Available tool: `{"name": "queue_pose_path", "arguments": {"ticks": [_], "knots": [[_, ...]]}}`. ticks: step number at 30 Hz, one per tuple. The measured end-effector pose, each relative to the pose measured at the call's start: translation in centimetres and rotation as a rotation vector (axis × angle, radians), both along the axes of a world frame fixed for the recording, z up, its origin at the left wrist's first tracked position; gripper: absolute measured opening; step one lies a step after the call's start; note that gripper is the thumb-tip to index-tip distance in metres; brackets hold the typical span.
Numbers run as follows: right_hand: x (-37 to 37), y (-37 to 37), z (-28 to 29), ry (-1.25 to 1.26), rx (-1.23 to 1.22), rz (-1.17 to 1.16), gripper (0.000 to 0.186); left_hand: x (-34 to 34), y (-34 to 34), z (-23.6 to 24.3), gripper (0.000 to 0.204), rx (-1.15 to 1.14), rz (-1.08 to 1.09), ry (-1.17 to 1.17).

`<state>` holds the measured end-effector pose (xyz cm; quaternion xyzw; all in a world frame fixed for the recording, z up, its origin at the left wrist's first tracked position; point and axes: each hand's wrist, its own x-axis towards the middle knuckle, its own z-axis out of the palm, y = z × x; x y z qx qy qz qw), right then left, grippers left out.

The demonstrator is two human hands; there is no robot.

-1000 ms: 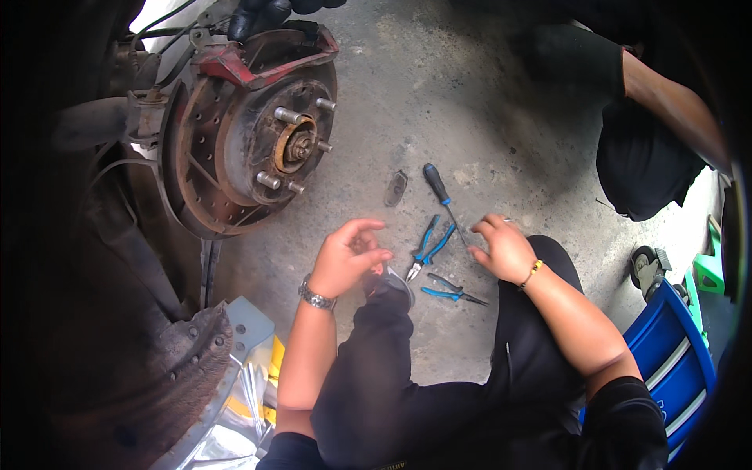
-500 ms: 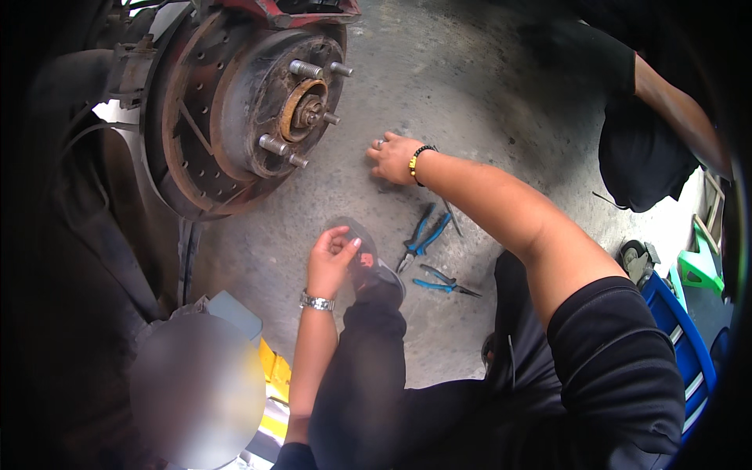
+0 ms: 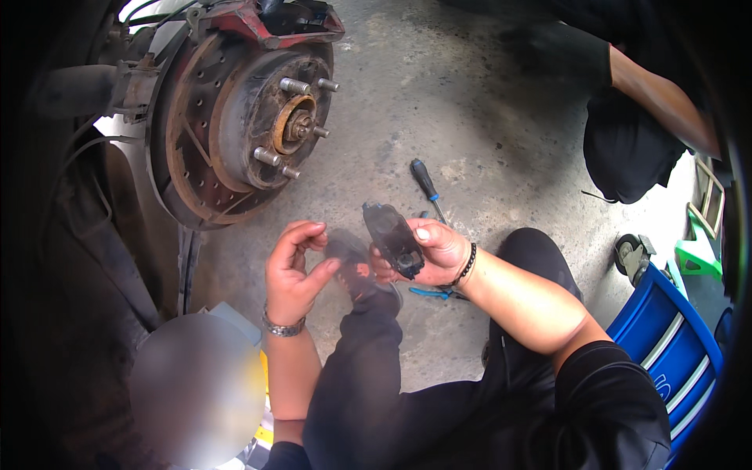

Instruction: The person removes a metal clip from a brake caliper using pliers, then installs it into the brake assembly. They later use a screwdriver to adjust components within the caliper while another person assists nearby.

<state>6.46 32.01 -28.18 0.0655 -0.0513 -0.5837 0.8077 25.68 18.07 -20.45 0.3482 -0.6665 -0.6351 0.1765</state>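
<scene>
A dark, flat brake pad (image 3: 389,233) is in my right hand (image 3: 440,252), tilted, its lower end between thumb and fingers. To its left, my left hand (image 3: 291,270) hovers with thumb and curled fingers apart and nothing visible in them. Both hands are above my shoe and lower leg. Up and to the left is a rusty drilled brake disc (image 3: 182,145), with threaded studs on its hub (image 3: 270,117) and a red caliper (image 3: 247,30) at its top. Beyond my right hand, a black and blue screwdriver (image 3: 424,180) lies on the floor, its shaft end hidden.
Blue-handled pliers (image 3: 429,293) lie on the concrete floor (image 3: 439,86), mostly covered by my right hand and wrist. A blue wheeled cart (image 3: 670,345) stands at the right. Another person's forearm (image 3: 658,98) and a dark cap-like shape show at the upper right.
My right hand has come back from the floor by the hub toward my left hand, now with the brake pad. The left hand has shifted slightly left, its fingers more spread. The screwdriver is uncovered.
</scene>
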Motion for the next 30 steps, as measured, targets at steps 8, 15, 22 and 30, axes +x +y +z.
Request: {"name": "queue_pose_path", "arguments": {"ticks": [8,15,22,30], "knots": [[2.5,0.9,3.6,-0.108,-0.044,-0.047,0.055,-3.3,2.2,1.0,0.086,0.584,-0.093,0.276],[0.2,0.0,3.5,0.608,-0.011,-0.057,0.054,-2.0,1.7,0.1,0.091,0.329,-0.011,-0.03],[0.4,0.3,3.0,0.655,0.04,-0.226,0.059,0.0,2.1,-0.4,0.104,0.408,-0.059,-0.071],[-1.8,-0.2,4.0,1.397,-0.147,-0.472,0.05,-1.4,1.1,2.0,0.069,-0.329,-0.285,-0.208]]}}
